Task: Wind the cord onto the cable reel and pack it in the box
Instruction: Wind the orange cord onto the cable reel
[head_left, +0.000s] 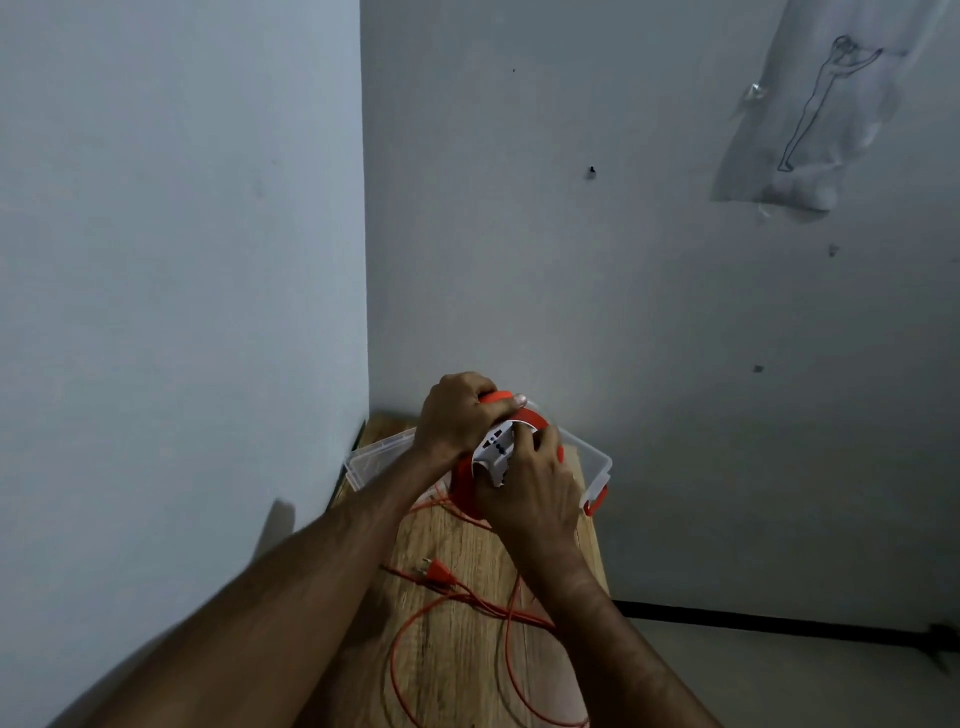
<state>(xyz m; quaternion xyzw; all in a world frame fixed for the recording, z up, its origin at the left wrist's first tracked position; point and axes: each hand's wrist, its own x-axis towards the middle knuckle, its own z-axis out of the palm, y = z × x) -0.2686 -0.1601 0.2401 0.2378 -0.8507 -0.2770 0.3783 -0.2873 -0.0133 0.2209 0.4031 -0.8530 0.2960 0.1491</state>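
An orange cable reel (464, 486) with a white socket face is held upright above the wooden table (457, 660). My left hand (457, 415) grips its orange handle at the top. My right hand (535, 488) is closed on the white socket face, covering most of it. An orange cord (506, 639) trails from the reel in loose loops over the table, and its plug (440, 571) lies between my forearms. A clear plastic box (592, 460) with an orange latch stands just behind the reel.
The table fills a narrow corner, with a wall close on the left and another behind. To the right the table edge drops to the floor, where a dark skirting strip (779, 621) runs. A drawing (810, 109) hangs on the back wall.
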